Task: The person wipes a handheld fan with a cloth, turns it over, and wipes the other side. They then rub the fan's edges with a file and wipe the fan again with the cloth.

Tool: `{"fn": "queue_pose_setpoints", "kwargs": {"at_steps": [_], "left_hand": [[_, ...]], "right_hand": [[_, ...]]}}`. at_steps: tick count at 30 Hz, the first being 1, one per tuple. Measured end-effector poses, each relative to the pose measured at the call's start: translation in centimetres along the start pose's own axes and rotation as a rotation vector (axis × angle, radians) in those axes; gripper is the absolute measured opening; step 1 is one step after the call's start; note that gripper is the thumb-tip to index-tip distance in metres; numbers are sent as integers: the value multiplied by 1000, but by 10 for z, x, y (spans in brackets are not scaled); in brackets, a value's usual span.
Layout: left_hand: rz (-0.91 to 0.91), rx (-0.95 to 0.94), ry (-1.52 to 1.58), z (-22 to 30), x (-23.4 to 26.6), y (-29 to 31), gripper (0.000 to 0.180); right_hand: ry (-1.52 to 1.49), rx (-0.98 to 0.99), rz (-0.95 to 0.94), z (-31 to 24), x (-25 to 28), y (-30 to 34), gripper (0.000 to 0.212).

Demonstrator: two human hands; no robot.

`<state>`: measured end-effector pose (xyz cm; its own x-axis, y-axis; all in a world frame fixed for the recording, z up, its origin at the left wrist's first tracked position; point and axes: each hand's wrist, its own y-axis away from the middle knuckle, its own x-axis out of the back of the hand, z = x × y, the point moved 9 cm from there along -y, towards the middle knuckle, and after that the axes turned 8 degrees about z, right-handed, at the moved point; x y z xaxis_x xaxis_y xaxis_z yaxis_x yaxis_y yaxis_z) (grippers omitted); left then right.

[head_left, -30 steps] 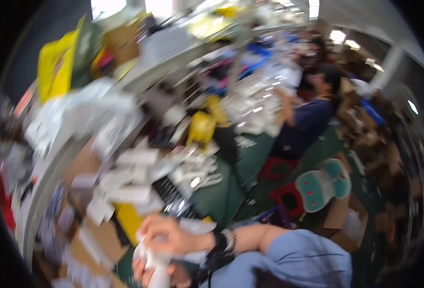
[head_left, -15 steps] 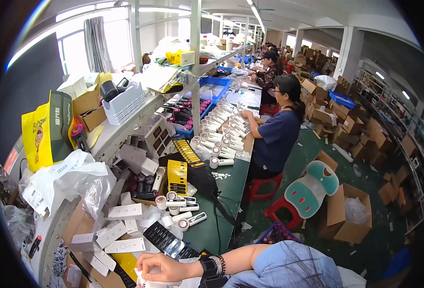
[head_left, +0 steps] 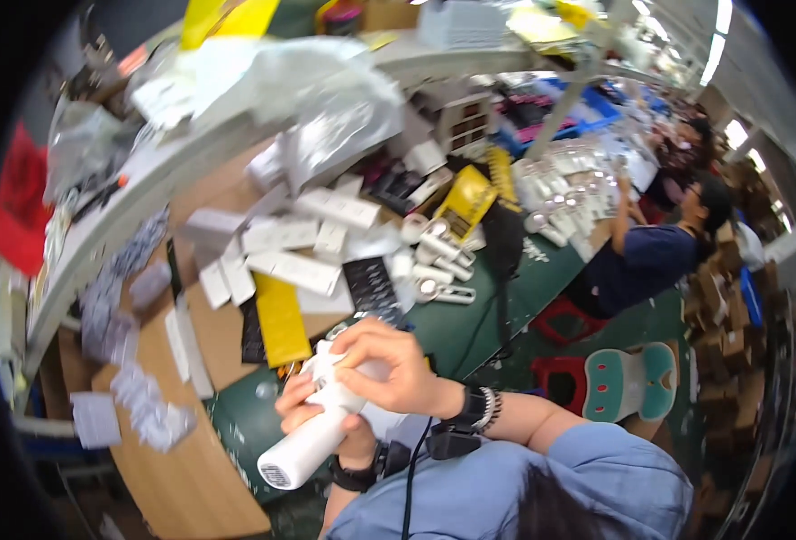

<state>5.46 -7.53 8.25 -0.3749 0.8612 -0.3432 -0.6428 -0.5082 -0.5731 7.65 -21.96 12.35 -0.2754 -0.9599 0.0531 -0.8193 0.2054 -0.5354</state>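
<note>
A white handheld device [head_left: 303, 447] with a thick round handle is held tilted in front of my body, a printed label on its lower end. My left hand [head_left: 301, 402] is closed around it near the neck, its fingers partly hidden behind the handle. My right hand [head_left: 393, 364] grips the upper end, thumb and fingers pressed together there. Whether a scrap of white cloth is also pinched at that end I cannot tell. Just beyond the hands lie a yellow sheet [head_left: 279, 315] and a black packing strip [head_left: 375, 290].
Several white boxes [head_left: 294, 270] are heaped on the bench beyond my hands. More white devices [head_left: 438, 265] lie to the right. A plastic bag [head_left: 344, 108] hangs off the shelf. A co-worker [head_left: 646, 256] sits at the right; a teal-and-white chair back [head_left: 630, 382] stands nearer.
My view has swung down and left toward the bench. My right hand, earlier at the lower edge with something white, now grips the device's upper end. My left hand and the device have come into view.
</note>
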Motion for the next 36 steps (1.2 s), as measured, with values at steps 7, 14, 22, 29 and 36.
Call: {"fn": "queue_pose_setpoints", "kwargs": {"at_steps": [7,14,22,29,36], "left_hand": [[57,98,-30,-25,30,-19,50],[483,308,133,-48,158,-74,34],[636,519,153,-68,196,-35,21],[399,565,288,-78,154,-27,17],[174,738,648,-79,94,-38,24]], "right_hand": [[19,-88,-57,61,-22,8,2],[-204,-798,-53,209,-12,57,3],[574,42,-262,203,-56,43,9],[721,84,-412,221,-69,60,9],[727,13,-344,211,-49,41,8]]}}
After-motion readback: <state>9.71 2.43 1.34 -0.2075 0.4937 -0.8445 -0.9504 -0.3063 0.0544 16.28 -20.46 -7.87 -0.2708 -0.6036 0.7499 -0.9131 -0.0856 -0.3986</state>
